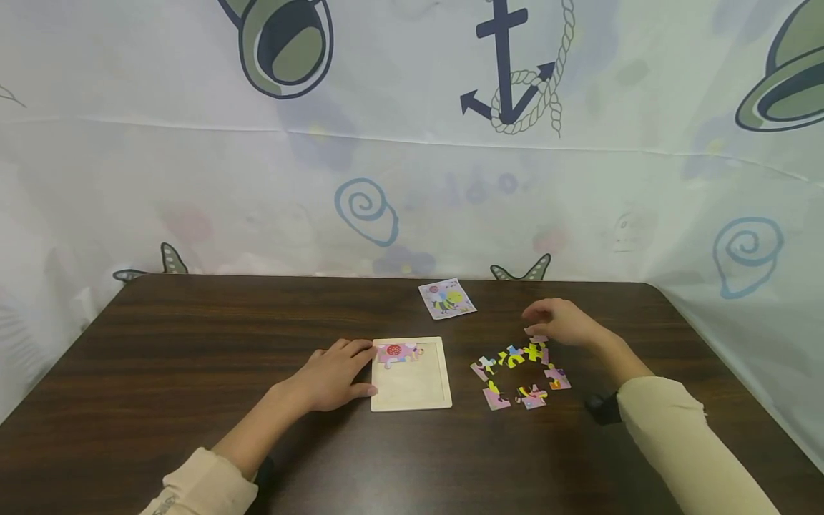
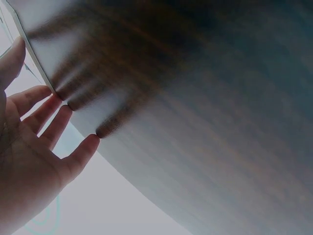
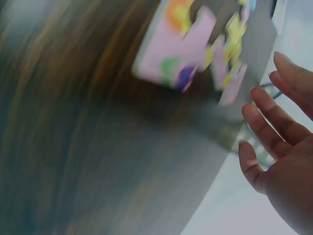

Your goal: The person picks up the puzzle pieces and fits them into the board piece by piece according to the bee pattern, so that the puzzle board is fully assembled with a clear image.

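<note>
A shallow wooden puzzle tray point(image 1: 412, 390) lies on the table with joined pink pieces point(image 1: 398, 353) in its upper left corner. My left hand point(image 1: 337, 375) rests at the tray's left side, thumb and fingertips touching the frame, fingers fairly straight. Several loose jigsaw pieces point(image 1: 531, 397) lie in a rough ring to the right of the tray. Over the far right of that ring hovers my right hand point(image 1: 566, 323), its fingers loosely bent. The right wrist view shows nothing between the fingers of that hand point(image 3: 286, 142), with a pink piece point(image 3: 171, 54) on the table near it.
A square picture card point(image 1: 447, 298) with a bee lies behind the tray, toward the table's far edge. The dark wooden table point(image 1: 225, 322) meets a printed curtain point(image 1: 438, 207) at the back.
</note>
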### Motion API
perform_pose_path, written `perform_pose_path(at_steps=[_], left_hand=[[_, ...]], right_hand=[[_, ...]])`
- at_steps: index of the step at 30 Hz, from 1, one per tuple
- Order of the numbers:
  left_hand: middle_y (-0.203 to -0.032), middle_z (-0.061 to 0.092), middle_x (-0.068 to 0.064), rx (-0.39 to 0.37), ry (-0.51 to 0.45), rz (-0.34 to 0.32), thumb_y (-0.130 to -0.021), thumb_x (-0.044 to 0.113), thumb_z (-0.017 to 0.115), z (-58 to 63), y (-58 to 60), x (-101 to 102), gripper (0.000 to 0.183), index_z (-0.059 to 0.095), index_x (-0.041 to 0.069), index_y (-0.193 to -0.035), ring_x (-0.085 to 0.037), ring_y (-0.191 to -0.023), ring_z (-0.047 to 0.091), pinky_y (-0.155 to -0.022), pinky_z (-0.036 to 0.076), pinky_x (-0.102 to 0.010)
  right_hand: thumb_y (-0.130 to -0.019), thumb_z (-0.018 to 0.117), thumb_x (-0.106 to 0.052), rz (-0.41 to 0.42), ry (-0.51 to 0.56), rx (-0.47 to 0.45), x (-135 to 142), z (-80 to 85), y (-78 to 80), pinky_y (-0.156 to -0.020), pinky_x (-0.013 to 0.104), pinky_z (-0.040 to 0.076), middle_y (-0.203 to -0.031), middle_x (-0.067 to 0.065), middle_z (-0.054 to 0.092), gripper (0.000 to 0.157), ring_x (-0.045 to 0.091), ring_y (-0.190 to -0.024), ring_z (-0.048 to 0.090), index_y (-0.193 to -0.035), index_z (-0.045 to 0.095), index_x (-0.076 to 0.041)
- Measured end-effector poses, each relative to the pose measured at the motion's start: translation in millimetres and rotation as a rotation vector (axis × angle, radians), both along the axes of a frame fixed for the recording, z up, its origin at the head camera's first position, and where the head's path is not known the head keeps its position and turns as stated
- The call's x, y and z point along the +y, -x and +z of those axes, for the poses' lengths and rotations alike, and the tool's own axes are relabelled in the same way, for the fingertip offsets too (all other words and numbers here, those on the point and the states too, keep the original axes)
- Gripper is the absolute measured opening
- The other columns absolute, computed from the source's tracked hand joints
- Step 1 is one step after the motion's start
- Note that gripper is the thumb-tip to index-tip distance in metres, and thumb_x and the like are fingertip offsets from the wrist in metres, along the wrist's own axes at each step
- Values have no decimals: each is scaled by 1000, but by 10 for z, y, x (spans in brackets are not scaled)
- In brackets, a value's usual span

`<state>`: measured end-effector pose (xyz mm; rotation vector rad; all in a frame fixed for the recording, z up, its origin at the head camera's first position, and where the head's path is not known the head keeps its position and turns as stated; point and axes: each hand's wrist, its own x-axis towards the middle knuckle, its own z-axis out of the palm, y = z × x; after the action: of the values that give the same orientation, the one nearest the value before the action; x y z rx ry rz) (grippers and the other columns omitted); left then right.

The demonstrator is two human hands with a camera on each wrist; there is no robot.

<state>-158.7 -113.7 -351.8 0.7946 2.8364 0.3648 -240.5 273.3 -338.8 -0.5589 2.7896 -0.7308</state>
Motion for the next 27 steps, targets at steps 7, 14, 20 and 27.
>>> perform_pose_path(at_steps=[7, 14, 20, 27], left_hand=[[-137, 40, -16, -5, -5, 1, -85, 34, 63, 11, -3, 3, 62, 45, 0, -133, -34, -123, 35, -89, 31, -60], [-137, 40, -15, -6, -3, 1, -86, 35, 63, 4, 2, 0, 62, 44, 1, -134, -33, -123, 35, -90, 31, -60], [-137, 40, -15, -1, -5, -4, -86, 35, 62, 1, 7, -9, 62, 44, 1, -133, -34, -123, 35, -89, 32, -60], [-137, 40, -15, -3, -7, -8, -86, 35, 62, 1, 5, -10, 62, 44, 1, -134, -33, -123, 35, -89, 32, -59]], right_hand=[[-83, 65, -5, -24, -46, 42, 205, -69, -19, -74, 43, 45, -94, 14, 60, 24, 26, -85, 54, -105, 61, 4], [-82, 65, -3, -27, -38, 57, 264, -137, -54, -73, 41, 43, -97, 14, 54, 25, 26, -85, 50, -106, 62, 1], [-82, 65, -2, -23, -41, 58, 281, -169, -43, -72, 40, 41, -96, 12, 52, 26, 26, -85, 48, -107, 63, -1], [-81, 65, -2, -21, -13, 65, 290, -199, -55, -71, 38, 39, -94, 11, 51, 26, 26, -83, 46, -107, 63, -1]])
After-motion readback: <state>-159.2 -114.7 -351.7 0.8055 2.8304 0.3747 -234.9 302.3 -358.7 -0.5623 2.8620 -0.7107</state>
